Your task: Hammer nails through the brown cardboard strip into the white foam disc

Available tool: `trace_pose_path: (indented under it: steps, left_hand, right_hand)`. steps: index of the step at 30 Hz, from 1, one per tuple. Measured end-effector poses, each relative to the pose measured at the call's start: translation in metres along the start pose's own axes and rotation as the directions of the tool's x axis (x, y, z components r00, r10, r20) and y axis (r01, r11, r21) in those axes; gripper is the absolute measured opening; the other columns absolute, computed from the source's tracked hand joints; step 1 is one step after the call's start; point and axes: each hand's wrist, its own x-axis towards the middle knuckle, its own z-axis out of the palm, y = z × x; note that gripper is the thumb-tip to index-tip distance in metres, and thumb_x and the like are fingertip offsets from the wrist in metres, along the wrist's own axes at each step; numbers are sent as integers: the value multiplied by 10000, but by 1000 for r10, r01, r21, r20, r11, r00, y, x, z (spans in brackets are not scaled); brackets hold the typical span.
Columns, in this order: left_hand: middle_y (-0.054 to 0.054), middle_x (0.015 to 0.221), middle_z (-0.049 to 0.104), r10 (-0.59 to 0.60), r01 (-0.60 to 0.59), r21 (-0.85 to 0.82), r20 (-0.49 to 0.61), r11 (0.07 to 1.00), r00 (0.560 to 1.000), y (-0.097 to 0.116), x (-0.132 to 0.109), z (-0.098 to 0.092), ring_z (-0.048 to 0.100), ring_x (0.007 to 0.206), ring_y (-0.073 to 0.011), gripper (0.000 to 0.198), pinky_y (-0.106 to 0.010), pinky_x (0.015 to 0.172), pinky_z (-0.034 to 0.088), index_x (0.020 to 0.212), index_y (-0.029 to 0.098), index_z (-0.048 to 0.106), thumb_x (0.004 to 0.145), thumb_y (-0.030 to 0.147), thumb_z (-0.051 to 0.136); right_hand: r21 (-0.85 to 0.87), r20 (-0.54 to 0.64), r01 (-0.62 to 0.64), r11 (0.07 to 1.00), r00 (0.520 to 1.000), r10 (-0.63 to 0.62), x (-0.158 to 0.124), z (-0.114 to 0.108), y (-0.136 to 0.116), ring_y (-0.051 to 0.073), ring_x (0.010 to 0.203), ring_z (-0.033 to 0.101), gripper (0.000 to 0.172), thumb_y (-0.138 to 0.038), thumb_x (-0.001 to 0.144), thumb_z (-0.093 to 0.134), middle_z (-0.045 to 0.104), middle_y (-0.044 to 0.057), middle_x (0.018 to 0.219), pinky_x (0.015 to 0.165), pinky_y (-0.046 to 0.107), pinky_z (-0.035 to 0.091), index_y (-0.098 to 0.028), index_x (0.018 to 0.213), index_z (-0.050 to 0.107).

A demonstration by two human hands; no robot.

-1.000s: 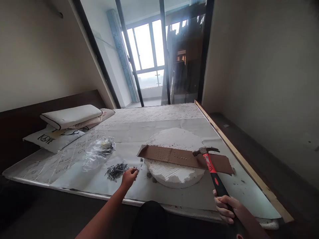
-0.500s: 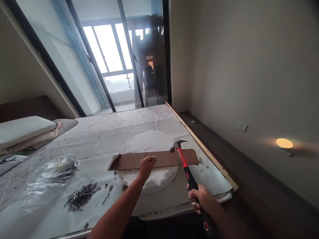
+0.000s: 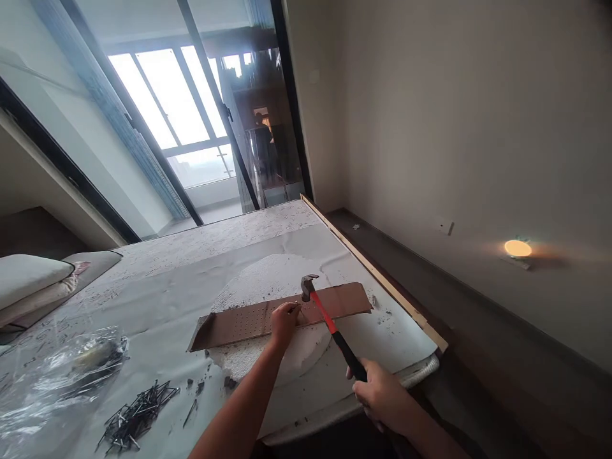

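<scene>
A brown strip (image 3: 342, 301), curled up at its left end and dotted with rows of small holes or nail heads, lies across a rough white round slab (image 3: 313, 352). My left hand (image 3: 283, 324) is over the middle of the strip, thumb and fingers pinching a nail (image 3: 298, 307) that is mostly hidden. Wrapped around the black grip of a claw hammer (image 3: 327, 319) is my right hand (image 3: 375, 390). The red-shafted hammer's head is just right of the nail and above the strip; I cannot tell whether it touches anything.
A pile of dark nails (image 3: 138, 414) lies front left, with a clear plastic bag (image 3: 64, 376) beyond it. Grey crumbs surround the slab on the pale sheet (image 3: 167, 312). A wooden batten (image 3: 382, 280) edges the right side. Folded bedding (image 3: 33, 280) sits far left.
The hammer head has come down and left toward my left hand. My view has turned slightly to the right. The left hand keeps its pinch on the nail.
</scene>
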Motion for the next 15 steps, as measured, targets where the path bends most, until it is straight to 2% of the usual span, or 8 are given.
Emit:
trace_pose_path:
  steps: [3,7,11,13,15]
  left_hand:
    - [-42,737,685,57,-57,26,-3,998,998,-1,1,1,604,700,-191,192,-275,635,415,661,211,688,717,338,556]
    - [-44,760,668,119,-117,77,-19,990,993,-2,-1,5,586,700,-177,187,-272,652,399,651,207,676,738,310,547]
    - [-36,750,643,145,-142,93,-21,985,989,-6,-5,11,564,654,-155,197,-255,610,378,653,207,667,762,300,531]
    - [-29,730,629,164,-161,102,-24,982,986,-8,-6,13,553,636,-145,204,-247,598,368,656,207,662,774,295,521]
    - [-25,704,614,178,-174,123,-27,977,984,-9,-7,14,542,627,-140,214,-243,591,357,643,201,654,781,287,515]
  right_hand:
    - [11,-4,4,1000,1000,-4,-5,-1,-6,84,253,259,262,-190,634,415,288,-140,381,263,202,220,-203,895,438]
    - [-81,-24,-1,997,1000,-1,-13,-4,-13,93,268,266,250,-200,657,434,263,-139,352,303,207,232,-200,904,470]
    - [-194,-83,91,977,991,-109,-19,-7,-10,114,341,361,209,-209,675,462,319,-103,385,408,237,298,-198,869,538]
    - [-232,-66,138,963,985,-157,-20,-8,-6,125,370,386,223,-229,705,461,340,-93,400,451,251,318,-201,906,553]
    - [-259,-42,125,958,989,-141,-19,-7,-3,123,374,373,217,-225,715,455,330,-94,411,458,252,310,-206,909,553]
